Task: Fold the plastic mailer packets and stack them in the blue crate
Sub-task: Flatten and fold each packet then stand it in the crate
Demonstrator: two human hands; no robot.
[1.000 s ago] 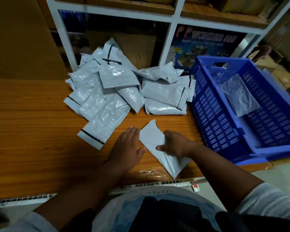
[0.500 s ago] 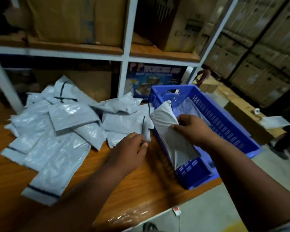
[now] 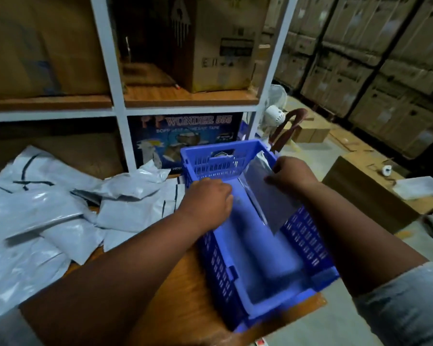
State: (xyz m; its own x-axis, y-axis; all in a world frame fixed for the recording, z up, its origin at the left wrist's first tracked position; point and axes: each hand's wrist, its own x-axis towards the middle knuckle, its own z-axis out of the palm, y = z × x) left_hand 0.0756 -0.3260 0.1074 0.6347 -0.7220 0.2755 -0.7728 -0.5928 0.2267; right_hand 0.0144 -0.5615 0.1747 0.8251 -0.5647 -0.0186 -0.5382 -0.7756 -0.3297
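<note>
The blue crate (image 3: pixel 211 156) stands at the right end of the wooden table (image 3: pixel 183 290). My right hand (image 3: pixel 291 174) grips a folded grey mailer (image 3: pixel 269 203) by its upper edge, and the mailer leans inside the crate along the right wall. My left hand (image 3: pixel 208 199) hovers over the crate's left wall with its fingers bent down into the crate; nothing shows in them. A pale mailer (image 3: pixel 240 228) lies on the crate floor, blurred. The pile of unfolded grey mailers (image 3: pixel 48 211) covers the table to the left.
A white shelf post (image 3: pixel 115 101) and a printed tape box (image 3: pixel 185 136) stand right behind the crate. Cardboard boxes (image 3: pixel 220 46) fill the shelf. To the right, on the floor, sit a brown carton (image 3: pixel 365 196) and a small fan (image 3: pixel 275 113).
My right hand lifted the folded mailer off the table and carried it right, into the crate. My left hand followed from the table to the crate's left wall. My view swung right.
</note>
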